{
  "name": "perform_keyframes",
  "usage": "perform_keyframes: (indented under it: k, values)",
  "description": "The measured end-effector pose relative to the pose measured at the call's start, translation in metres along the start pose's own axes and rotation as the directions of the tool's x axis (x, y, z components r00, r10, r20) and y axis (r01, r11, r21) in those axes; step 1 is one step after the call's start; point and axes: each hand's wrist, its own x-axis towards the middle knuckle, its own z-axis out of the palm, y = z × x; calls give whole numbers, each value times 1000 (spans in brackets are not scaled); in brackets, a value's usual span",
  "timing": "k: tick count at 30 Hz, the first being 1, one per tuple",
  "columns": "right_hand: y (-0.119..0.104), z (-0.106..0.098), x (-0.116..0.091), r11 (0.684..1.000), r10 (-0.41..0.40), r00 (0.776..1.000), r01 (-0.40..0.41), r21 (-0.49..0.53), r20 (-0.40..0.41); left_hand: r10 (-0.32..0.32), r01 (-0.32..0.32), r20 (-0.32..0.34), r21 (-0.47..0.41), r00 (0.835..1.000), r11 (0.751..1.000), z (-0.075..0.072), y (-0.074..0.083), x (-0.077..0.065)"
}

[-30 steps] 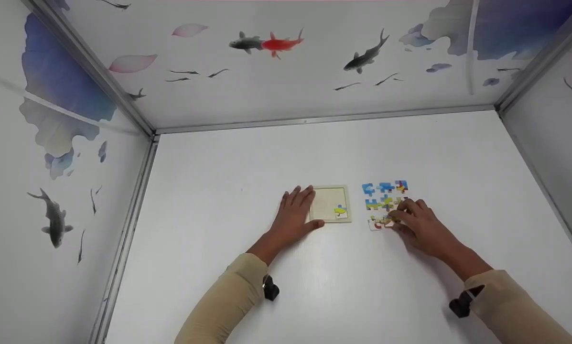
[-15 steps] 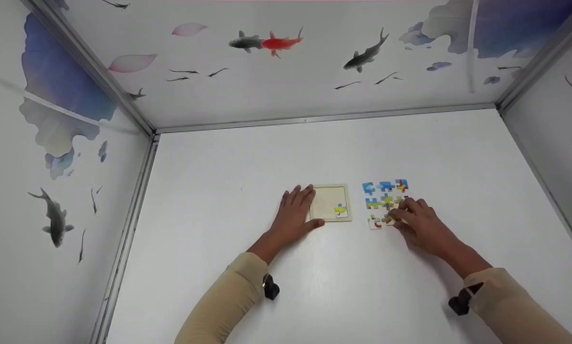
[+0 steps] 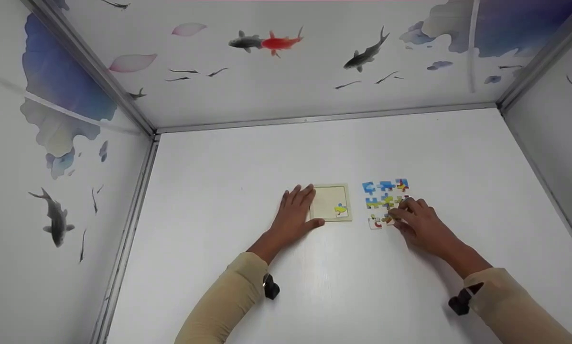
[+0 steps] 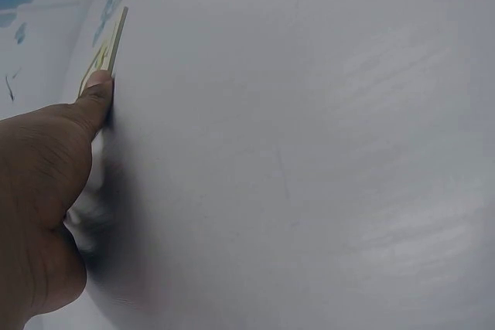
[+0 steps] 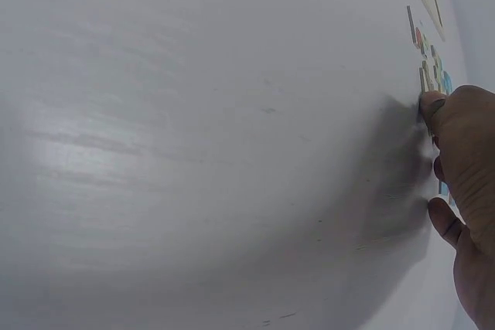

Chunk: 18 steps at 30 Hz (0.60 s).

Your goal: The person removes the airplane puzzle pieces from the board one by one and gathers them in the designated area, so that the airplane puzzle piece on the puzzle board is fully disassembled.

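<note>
A square wooden puzzle tray [image 3: 325, 205] lies on the white table, with one yellow, blue and white piece [image 3: 340, 210] in its lower right corner. My left hand [image 3: 293, 210] lies along the tray's left side, fingers extended, the thumb at its lower left corner. Right of the tray, loose jigsaw pieces [image 3: 386, 186] lie in rough rows. My right hand [image 3: 422, 227] is over the lower right of them, its thumb and bent fingers pinching a puzzle piece [image 3: 390, 220] in the bottom row. The fingers partly hide that piece and its neighbours.
White panels printed with fish and petals enclose the table [image 3: 219, 167] at the back and both sides. A metal strip [image 3: 305, 121] runs along the rear edge. Each sleeve cuff carries a small black wrist camera [image 3: 270, 287].
The piece under my right fingertips has shifted slightly to the right, away from its left neighbour. My left hand and the tray have stayed in place.
</note>
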Motion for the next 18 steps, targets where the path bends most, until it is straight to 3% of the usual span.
perform_keyframes:
  k: [11,18]
  values:
    - [-2,-2,4,996,85,994,-87,32,70,-2,2,0,16,1000,1000,-1,-1,1]
    - [-17,1,22,994,105,991,-108,33,89,9,-9,-5,14,1000,1000,-1,1,-1]
